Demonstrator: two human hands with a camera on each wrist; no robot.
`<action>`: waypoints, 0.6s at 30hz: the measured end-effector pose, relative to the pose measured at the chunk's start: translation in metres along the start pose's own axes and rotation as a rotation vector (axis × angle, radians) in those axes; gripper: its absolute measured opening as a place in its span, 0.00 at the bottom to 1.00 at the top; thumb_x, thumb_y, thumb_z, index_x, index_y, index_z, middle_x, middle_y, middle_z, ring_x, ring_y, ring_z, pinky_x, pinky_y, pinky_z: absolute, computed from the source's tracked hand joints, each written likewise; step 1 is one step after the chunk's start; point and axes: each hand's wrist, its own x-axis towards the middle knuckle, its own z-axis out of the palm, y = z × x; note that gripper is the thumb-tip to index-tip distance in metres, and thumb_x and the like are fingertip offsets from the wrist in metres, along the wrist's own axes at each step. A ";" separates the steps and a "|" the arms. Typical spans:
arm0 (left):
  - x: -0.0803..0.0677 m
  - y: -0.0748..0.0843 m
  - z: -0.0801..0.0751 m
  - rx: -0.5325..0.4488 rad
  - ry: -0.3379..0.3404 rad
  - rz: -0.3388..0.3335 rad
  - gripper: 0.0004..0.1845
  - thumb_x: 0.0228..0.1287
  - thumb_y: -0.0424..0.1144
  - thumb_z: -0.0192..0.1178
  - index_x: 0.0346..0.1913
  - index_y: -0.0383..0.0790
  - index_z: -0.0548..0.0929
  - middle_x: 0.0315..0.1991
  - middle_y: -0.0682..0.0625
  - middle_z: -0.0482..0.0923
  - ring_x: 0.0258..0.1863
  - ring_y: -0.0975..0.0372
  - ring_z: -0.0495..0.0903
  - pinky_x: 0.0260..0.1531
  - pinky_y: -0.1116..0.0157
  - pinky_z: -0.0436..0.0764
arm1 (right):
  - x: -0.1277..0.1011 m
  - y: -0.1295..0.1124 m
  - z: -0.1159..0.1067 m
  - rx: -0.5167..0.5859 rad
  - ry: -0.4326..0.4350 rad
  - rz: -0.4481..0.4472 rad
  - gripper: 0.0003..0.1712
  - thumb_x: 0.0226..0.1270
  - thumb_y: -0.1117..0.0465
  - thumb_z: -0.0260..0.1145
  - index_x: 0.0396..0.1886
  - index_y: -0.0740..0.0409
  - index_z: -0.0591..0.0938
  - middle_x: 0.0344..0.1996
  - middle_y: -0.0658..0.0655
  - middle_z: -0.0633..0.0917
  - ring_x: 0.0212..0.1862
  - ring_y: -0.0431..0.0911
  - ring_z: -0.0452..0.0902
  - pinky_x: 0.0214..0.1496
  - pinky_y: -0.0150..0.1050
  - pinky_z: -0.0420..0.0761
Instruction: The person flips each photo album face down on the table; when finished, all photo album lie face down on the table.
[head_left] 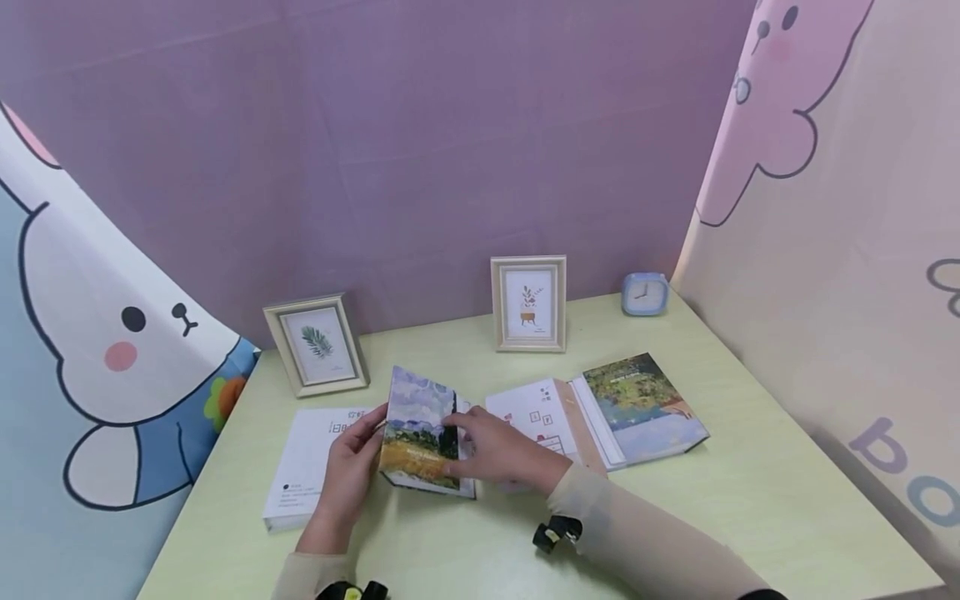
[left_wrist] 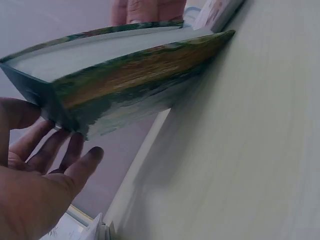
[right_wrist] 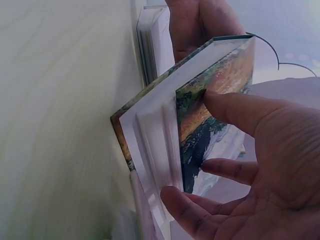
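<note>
A hardcover book [head_left: 420, 433] with a painted landscape cover is held tilted above the table between both hands. My left hand [head_left: 351, 467] grips it at the spine, thumb on one side and fingertips on the other in the left wrist view. From the opposite side, my right hand [head_left: 498, 450] holds the free edge. In the right wrist view, the right thumb [right_wrist: 225, 105] lies on the painted cover and a fingertip [right_wrist: 175, 197] touches the page edges. The covers stand slightly apart, with white pages [right_wrist: 157, 145] showing between them.
Left of the hands lies a white book [head_left: 307, 467]. To the right are a white book with red drawings [head_left: 551, 417] and another painted-cover book [head_left: 637, 408]. Two picture frames, one with a leaf [head_left: 318, 346], one with a plant [head_left: 528, 304], and a blue clock [head_left: 645, 294] stand behind.
</note>
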 end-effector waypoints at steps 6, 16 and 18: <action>-0.003 0.005 0.003 -0.086 -0.035 -0.029 0.24 0.82 0.28 0.49 0.76 0.33 0.70 0.75 0.47 0.69 0.59 0.66 0.79 0.47 0.74 0.84 | -0.001 -0.003 -0.001 0.080 -0.008 -0.012 0.47 0.64 0.38 0.76 0.79 0.41 0.70 0.65 0.58 0.75 0.60 0.46 0.79 0.54 0.38 0.84; -0.007 0.004 0.006 -0.159 -0.042 0.021 0.25 0.80 0.33 0.57 0.73 0.26 0.70 0.69 0.49 0.75 0.57 0.62 0.82 0.52 0.67 0.86 | 0.001 -0.005 -0.001 0.170 0.022 -0.066 0.44 0.66 0.43 0.76 0.78 0.43 0.71 0.64 0.54 0.74 0.59 0.49 0.80 0.52 0.35 0.85; -0.007 0.004 0.007 -0.170 -0.059 0.038 0.25 0.79 0.33 0.59 0.72 0.25 0.70 0.67 0.49 0.77 0.57 0.61 0.83 0.53 0.65 0.86 | 0.001 -0.006 0.000 0.215 0.030 -0.074 0.44 0.66 0.44 0.77 0.79 0.43 0.71 0.64 0.54 0.75 0.58 0.50 0.81 0.49 0.34 0.85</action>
